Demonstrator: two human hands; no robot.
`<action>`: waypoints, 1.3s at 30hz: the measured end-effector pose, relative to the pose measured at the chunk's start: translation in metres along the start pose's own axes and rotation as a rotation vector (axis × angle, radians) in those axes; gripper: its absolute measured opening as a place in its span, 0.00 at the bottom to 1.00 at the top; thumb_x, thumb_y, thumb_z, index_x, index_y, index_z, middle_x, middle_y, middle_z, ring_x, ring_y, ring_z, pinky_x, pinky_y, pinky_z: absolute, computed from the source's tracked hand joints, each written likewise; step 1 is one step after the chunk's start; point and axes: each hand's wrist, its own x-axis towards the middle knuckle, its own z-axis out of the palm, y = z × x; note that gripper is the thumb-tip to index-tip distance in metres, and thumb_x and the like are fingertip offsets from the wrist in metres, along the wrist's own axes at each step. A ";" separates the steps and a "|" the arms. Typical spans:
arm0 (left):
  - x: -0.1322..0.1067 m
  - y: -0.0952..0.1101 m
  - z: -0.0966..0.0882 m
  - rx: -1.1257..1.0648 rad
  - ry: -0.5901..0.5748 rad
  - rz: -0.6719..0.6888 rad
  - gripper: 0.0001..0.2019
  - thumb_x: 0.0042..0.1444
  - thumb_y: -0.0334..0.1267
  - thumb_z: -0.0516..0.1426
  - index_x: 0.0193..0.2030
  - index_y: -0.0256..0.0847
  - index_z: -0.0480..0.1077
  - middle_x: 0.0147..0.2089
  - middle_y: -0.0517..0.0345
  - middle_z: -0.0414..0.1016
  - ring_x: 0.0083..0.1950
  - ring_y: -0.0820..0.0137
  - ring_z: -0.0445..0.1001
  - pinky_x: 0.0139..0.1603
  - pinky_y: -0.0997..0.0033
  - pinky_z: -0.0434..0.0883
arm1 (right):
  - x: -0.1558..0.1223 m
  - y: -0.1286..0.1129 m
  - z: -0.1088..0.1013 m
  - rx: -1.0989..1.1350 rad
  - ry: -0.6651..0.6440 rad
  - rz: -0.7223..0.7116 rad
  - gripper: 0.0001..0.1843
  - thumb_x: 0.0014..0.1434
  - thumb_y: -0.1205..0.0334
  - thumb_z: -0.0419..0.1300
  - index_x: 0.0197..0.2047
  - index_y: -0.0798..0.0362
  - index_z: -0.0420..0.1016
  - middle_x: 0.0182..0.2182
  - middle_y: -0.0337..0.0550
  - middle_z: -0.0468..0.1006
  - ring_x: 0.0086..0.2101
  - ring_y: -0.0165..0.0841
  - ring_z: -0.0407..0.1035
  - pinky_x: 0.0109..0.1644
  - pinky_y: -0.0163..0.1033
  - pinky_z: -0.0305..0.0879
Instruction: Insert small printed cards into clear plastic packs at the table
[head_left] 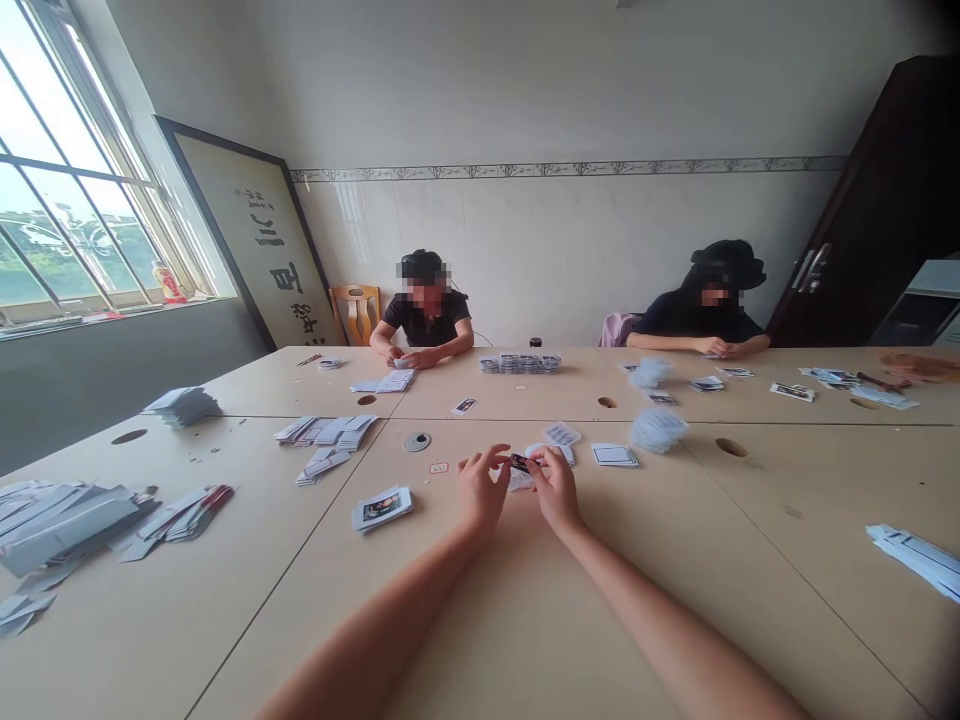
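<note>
Piece (pixel 519 462), small and dark, is pinched at its right end by the right hand (pixel 558 490); the left hand (pixel 481 492) curls at the left end, grip unclear. Cards (pixel 381 508) lie left of both hands.

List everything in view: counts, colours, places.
table: one, beige, foreground
small item: one, dark, centre
picture cards: one stack, white, left centre
bordered cards: one stack, white, right centre
plastic bundles: two, translucent, right centre
disc: one, silver, left centre
paper piles: several, white, left
card row: one, white, far middle
people: two, dark tops, opposite
framed panel: one, pale, far left
window: one, pale, left
cabinet: one, dark, far right
bottle: one, reddish, left
chair: one, tan, opposite
hands: two, bare, centre
</note>
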 end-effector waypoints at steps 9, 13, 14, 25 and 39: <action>0.010 -0.011 -0.002 0.086 -0.055 0.020 0.14 0.65 0.35 0.55 0.55 0.52 0.73 0.45 0.59 0.84 0.50 0.63 0.76 0.58 0.54 0.62 | 0.005 0.007 -0.006 0.030 0.183 0.114 0.18 0.59 0.42 0.56 0.38 0.49 0.69 0.29 0.46 0.79 0.29 0.41 0.76 0.25 0.40 0.69; 0.013 -0.017 0.000 0.138 -0.193 -0.006 0.23 0.61 0.43 0.60 0.63 0.49 0.67 0.61 0.51 0.77 0.64 0.55 0.70 0.60 0.50 0.64 | 0.013 0.013 -0.012 0.071 0.306 0.206 0.19 0.55 0.43 0.59 0.39 0.50 0.67 0.31 0.46 0.81 0.27 0.41 0.77 0.23 0.39 0.68; 0.013 -0.017 0.001 0.151 -0.234 -0.007 0.26 0.60 0.45 0.61 0.65 0.47 0.66 0.65 0.49 0.73 0.66 0.53 0.68 0.62 0.49 0.64 | 0.015 0.013 -0.012 0.084 0.315 0.223 0.19 0.53 0.44 0.60 0.39 0.50 0.67 0.30 0.46 0.81 0.26 0.41 0.76 0.23 0.38 0.67; 0.011 -0.011 0.003 0.156 -0.430 0.000 0.30 0.55 0.45 0.64 0.64 0.45 0.66 0.62 0.46 0.75 0.66 0.51 0.69 0.68 0.46 0.60 | 0.014 0.009 -0.012 0.115 0.283 0.271 0.19 0.49 0.50 0.61 0.42 0.50 0.70 0.37 0.44 0.81 0.25 0.37 0.76 0.22 0.36 0.64; 0.013 -0.021 0.003 -0.141 -0.236 0.112 0.24 0.56 0.37 0.65 0.57 0.47 0.64 0.59 0.52 0.75 0.62 0.59 0.73 0.61 0.56 0.71 | 0.006 -0.002 -0.009 0.188 0.111 0.205 0.43 0.54 0.49 0.64 0.68 0.44 0.51 0.35 0.40 0.80 0.27 0.38 0.77 0.30 0.40 0.72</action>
